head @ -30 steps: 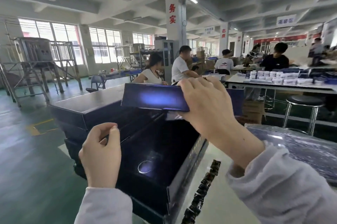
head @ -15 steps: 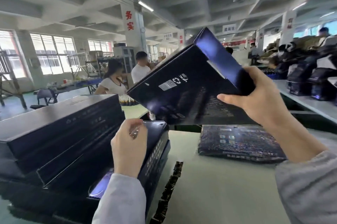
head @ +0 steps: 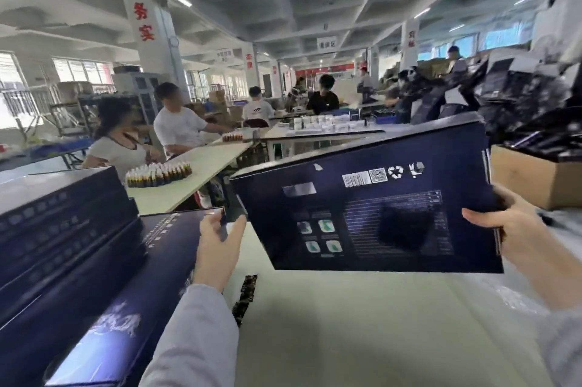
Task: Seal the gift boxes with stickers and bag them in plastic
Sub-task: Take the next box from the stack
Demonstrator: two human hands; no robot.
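Note:
My right hand (head: 516,229) grips the right edge of a dark blue gift box (head: 362,207) held in the air over the table, printed underside with barcode facing me. My left hand (head: 217,245) hovers at the box's lower left corner, beside the top box of a stack of gift boxes (head: 78,260) on the left; it pinches something small and dark that I cannot identify. A dark strip of stickers (head: 244,295) lies on the table just right of my left sleeve.
The pale worktable (head: 362,330) spreads below the held box, with clear plastic (head: 516,295) at its right. A cardboard carton (head: 535,178) of dark boxes stands at the right. Behind, several people sit at tables with small bottles (head: 159,174).
My right hand has carried the box down and rightward, tilting it nearly flat with its underside toward me. My left hand stays by the stack. The view has swung right.

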